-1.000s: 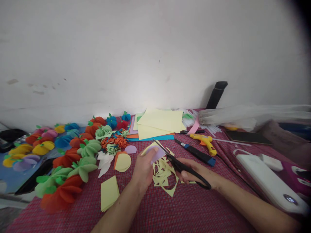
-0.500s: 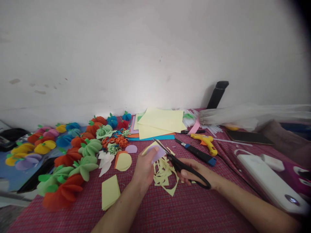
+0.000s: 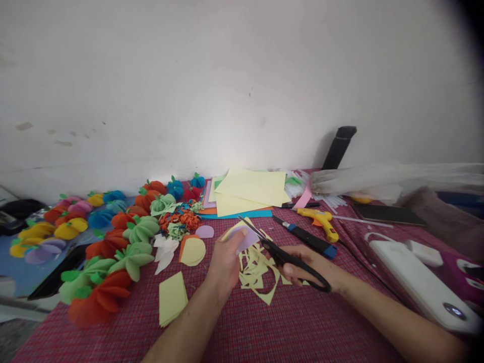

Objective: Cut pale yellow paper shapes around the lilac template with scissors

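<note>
Between the thumb and fingers of my left hand is a lilac paper piece laid against yellow paper. My right hand grips black-handled scissors, whose blades reach up and left to the edge of the held paper. Curved yellow paper offcuts lie on the cloth beneath both hands. Left of my left hand are rounded yellow cutouts over orange ones, a lilac cutout and a stack of yellow rectangles.
Colourful paper pumpkins crowd the left side. Large yellow sheets lie at the back by the wall. To the right are a utility knife, a yellow glue gun with its cord, and a white power bank.
My right hand and the scissor handles have shifted very slightly right. The left hand keeps the paper in nearly the same place.
</note>
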Available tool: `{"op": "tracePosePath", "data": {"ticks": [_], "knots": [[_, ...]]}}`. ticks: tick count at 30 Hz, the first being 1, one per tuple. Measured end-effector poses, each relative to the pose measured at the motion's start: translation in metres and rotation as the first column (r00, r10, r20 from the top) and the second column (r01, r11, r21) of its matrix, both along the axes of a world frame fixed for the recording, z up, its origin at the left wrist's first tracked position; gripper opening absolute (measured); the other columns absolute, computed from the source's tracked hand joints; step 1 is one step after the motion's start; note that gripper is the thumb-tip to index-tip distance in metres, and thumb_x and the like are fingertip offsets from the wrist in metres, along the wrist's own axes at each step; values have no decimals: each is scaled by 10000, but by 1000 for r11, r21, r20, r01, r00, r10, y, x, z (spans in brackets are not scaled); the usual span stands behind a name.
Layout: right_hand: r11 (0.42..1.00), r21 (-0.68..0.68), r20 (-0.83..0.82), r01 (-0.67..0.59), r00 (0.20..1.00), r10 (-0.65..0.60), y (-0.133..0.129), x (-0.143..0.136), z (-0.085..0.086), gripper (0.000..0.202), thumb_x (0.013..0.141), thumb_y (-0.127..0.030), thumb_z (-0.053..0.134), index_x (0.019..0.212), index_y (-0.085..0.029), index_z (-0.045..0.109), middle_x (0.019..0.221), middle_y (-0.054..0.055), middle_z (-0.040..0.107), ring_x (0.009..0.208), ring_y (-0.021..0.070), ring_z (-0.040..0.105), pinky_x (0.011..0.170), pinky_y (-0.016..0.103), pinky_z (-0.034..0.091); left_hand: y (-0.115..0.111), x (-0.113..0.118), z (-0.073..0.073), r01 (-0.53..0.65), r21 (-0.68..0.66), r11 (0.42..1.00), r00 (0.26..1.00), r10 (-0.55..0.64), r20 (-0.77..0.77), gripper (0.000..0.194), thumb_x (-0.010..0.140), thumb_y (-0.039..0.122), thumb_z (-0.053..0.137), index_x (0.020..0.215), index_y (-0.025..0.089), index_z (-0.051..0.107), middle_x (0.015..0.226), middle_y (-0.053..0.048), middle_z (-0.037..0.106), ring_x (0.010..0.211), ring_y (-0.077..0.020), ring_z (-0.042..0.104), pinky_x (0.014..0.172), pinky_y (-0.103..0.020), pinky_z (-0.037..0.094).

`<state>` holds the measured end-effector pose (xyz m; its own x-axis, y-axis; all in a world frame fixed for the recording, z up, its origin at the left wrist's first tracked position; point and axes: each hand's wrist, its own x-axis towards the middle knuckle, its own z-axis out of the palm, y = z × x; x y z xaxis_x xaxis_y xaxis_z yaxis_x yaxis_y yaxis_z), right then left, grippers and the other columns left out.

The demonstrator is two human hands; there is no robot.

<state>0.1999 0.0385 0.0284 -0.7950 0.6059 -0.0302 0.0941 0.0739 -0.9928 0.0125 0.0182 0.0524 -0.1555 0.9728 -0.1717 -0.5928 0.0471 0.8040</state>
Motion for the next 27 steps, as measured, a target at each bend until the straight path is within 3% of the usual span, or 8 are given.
{"op": "tracePosePath", "data": {"ticks": [11,20,27], "knots": [[999,0,76,-37,996,37,2,12,8,345,798,-435,495,970,-137,518,625,-29,392,489,63,339,426,180,270,0,-5,-4,60,40,997,997,-58,-50,145,608,209,667,714,121,625,647,-32,655,594,-148,612,636,-270,470],[995,-30,44,-92,995,93,-5,22,18,433,774,-475,505,1046,-139,489,723,-6,394,584,86,353,482,187,337,0,-3,-11,145,1,990,979,-143,-145,160,619,203,655,747,111,626,667,-46,639,583,-154,587,590,-283,456],[996,-62,27,-57,998,59,-8,18,14,486,758,-512,505,1065,-137,484,739,6,414,590,88,365,488,187,355,-2,2,-12,171,3,985,976,-169,-141,134,609,179,649,721,110,626,571,-8,593,517,-120,542,561,-264,440]]}}
